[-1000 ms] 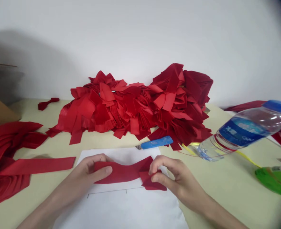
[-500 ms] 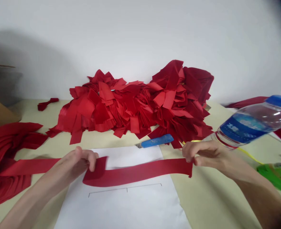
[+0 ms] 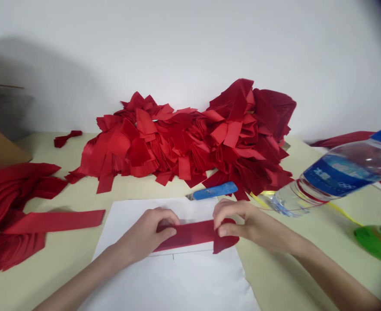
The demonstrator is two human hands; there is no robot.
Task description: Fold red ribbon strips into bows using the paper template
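A strip of red ribbon point(image 3: 195, 233) lies over the white paper point(image 3: 164, 285), just above a ruled black line with a centre tick. My left hand point(image 3: 156, 231) is closed on its left part, thumb in front and fingers behind. At the other end, my right hand point(image 3: 237, 222) pinches the ribbon where it is folded back over itself, its loose end hanging toward the line. The left end of the ribbon is hidden by my left hand. Behind the paper lies a blue utility knife point(image 3: 214, 190).
A large heap of red ribbon pieces point(image 3: 177, 147) stands against the wall. More red strips point(image 3: 2, 203) lie at the left. A tilted plastic bottle point(image 3: 339, 172) and a green roll point(image 3: 376, 242) are at the right. One small red bow-shaped piece point(image 3: 67, 138) lies back left.
My hands have come closer together. The right end of the ribbon, stretched out before, is now folded inward, and the ribbon has come down nearer the paper.
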